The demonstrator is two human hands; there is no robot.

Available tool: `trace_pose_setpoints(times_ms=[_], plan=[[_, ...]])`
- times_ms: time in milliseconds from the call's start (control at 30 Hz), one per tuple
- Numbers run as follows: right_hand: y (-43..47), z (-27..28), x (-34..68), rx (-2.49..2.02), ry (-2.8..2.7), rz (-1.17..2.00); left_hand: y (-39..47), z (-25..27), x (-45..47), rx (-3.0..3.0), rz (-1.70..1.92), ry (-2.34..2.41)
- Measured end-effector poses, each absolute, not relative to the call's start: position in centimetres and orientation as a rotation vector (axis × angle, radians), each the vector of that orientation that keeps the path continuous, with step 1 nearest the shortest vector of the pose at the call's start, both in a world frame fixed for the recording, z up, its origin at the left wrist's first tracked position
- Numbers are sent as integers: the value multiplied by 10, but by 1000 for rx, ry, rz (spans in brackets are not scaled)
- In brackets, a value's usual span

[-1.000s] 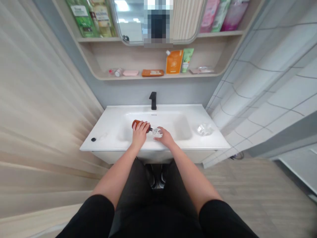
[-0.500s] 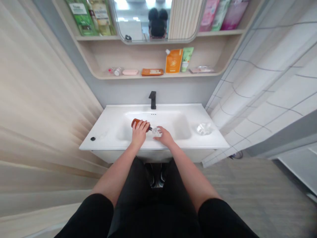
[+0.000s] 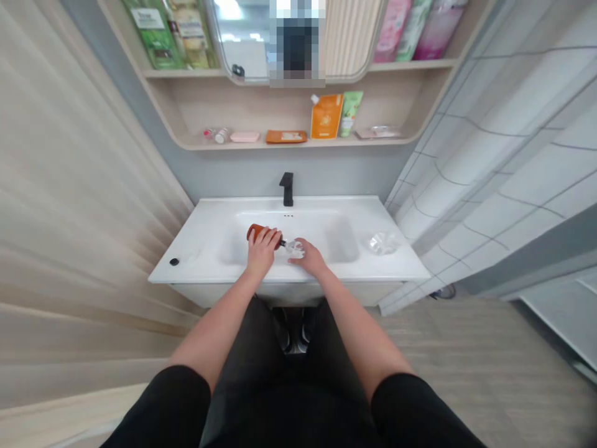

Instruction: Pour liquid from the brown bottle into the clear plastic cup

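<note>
My left hand (image 3: 262,250) is wrapped round an amber-brown bottle (image 3: 253,233), which lies tilted on its side over the sink basin (image 3: 342,236). The bottle's dark neck points right, to the mouth of a small clear container (image 3: 293,248). My right hand (image 3: 311,258) has its fingers curved round that container from the right side. Whether the container is a cup or a bottle, and whether liquid is passing into it, I cannot make out. A small round black cap (image 3: 174,262) rests on the counter to the left.
Behind the basin stands a black faucet (image 3: 288,190). Crumpled clear plastic (image 3: 383,243) lies on the right of the white counter (image 3: 186,239). A wall shelf (image 3: 280,145) above carries an orange pouch (image 3: 327,116), a green tube (image 3: 351,114) and other toiletries. Curtains hang at the left.
Both hands, the bottle and the clear container keep nearly the same places. Only a slight shift of the whole view shows.
</note>
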State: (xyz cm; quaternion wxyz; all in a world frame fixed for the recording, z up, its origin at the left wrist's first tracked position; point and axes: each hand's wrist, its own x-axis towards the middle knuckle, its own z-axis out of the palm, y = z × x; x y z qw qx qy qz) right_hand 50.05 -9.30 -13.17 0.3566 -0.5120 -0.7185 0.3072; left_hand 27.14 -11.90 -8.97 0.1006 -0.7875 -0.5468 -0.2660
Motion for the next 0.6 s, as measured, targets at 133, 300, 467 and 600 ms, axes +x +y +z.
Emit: trace_pose_setpoints(times_ms=[133, 300, 467, 600], plan=[[-94, -130, 501, -1322, -1862, 777, -119, -90, 272, -2327, -781, -1619], [-95, -128, 502, -1309, -1865, 791, -117, -90, 271, -2334, -786, -1590], [-96, -127, 502, -1325, -1856, 793, -115, -91, 271, -2336, -773, -1586], [-96, -127, 502, -1325, -1862, 779, -116, -90, 270, -2345, -764, -1579]])
